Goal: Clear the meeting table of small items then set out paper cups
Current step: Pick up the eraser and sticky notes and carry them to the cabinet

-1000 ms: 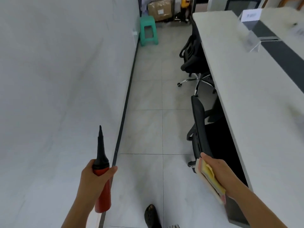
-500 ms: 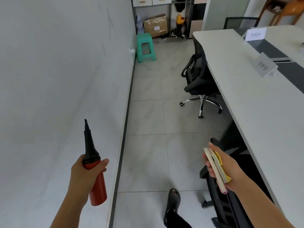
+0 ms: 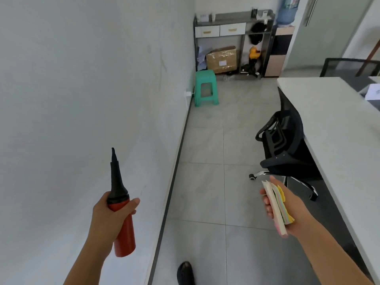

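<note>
While I watch the head view, both hands are full over the tiled aisle between wall and table
Left hand (image 3: 112, 215): I see it clenched around the red balloon pump (image 3: 121, 214), black nozzle pointing up, just beside the white wall (image 3: 82, 99)
Right hand (image 3: 284, 206): I see it grasping a stack of coloured paper pads (image 3: 276, 208), held on edge
Meeting table (image 3: 339, 140): at my right, a black office chair (image 3: 285, 145) tucked against it
Far end: green stool (image 3: 205, 87), shelf unit (image 3: 232, 40) with a cardboard box (image 3: 222, 59) under it
</note>
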The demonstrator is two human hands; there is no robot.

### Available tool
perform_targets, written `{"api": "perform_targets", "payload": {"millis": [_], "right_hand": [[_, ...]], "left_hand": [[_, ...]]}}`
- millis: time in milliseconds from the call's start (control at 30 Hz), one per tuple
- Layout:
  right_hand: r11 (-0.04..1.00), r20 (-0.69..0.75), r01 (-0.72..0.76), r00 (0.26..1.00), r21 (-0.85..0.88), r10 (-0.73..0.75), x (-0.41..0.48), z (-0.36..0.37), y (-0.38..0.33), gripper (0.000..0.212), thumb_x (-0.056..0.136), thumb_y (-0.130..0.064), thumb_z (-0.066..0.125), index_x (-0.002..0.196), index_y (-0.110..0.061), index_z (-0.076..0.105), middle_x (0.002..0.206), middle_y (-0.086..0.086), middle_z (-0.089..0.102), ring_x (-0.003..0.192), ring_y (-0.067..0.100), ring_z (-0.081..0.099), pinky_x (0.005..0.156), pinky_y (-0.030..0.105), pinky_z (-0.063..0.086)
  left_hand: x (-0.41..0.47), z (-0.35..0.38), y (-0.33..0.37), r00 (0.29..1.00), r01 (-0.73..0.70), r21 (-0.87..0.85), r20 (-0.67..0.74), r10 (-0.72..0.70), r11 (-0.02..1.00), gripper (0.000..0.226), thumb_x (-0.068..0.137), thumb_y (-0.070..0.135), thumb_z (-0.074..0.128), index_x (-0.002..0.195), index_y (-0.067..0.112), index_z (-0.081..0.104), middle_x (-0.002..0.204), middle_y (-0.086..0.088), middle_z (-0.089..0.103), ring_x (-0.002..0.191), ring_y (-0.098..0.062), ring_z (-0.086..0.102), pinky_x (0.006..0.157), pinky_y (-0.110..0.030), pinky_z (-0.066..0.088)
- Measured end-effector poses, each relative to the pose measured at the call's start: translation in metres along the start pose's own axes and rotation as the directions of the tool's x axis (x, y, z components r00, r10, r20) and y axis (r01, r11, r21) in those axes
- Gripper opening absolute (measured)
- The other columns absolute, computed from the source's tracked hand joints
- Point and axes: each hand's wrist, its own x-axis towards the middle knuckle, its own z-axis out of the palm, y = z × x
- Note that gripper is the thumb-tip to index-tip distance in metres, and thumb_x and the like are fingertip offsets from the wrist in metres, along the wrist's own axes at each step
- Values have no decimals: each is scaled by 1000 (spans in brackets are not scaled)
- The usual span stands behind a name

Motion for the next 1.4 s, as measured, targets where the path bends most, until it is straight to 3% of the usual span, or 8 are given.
{"api": "perform_targets", "payload": {"millis": [367,633,967,1233,1400], "right_hand": [[987,-83,149,986,56,-144,189,93,-198,51,81,-57,61,76,-7,63,53,5,50,35,13,45,34,19,42],[972,-128,214,971,96,-201,326,97,-324,50,81,-56,62,71,-7,65,55,6,52,36,14,45,34,22,41],[977,-136,205,971,58,-195,545,99,-536,48,86,-53,58,75,-7,64,51,5,53,35,13,47,34,20,40],[987,-39,164,986,2,-163,719,143,-664,47,87,-53,54,77,-8,60,48,3,50,33,14,45,33,20,39],[980,-82,198,977,28,-195,818,177,-749,46,89,-51,53,77,-7,59,48,4,49,34,15,43,34,19,38]], "left_hand": [[295,115,142,983,-128,-75,123,137,989,27,77,17,80,93,20,58,85,-14,69,82,-35,69,80,-49,55],[451,250,241,937,-215,-72,266,227,974,28,77,16,79,91,23,56,87,-15,69,81,-34,68,72,-40,52],[637,406,351,955,-219,-47,194,224,975,29,76,14,79,93,18,56,88,-16,68,82,-37,68,85,-53,53],[800,493,398,977,-166,-92,119,176,982,27,76,13,80,91,15,57,80,-18,69,78,-35,68,70,-38,51],[930,559,455,964,-200,-112,155,216,973,27,77,15,80,91,17,57,80,-15,69,79,-35,68,75,-42,54]]}}
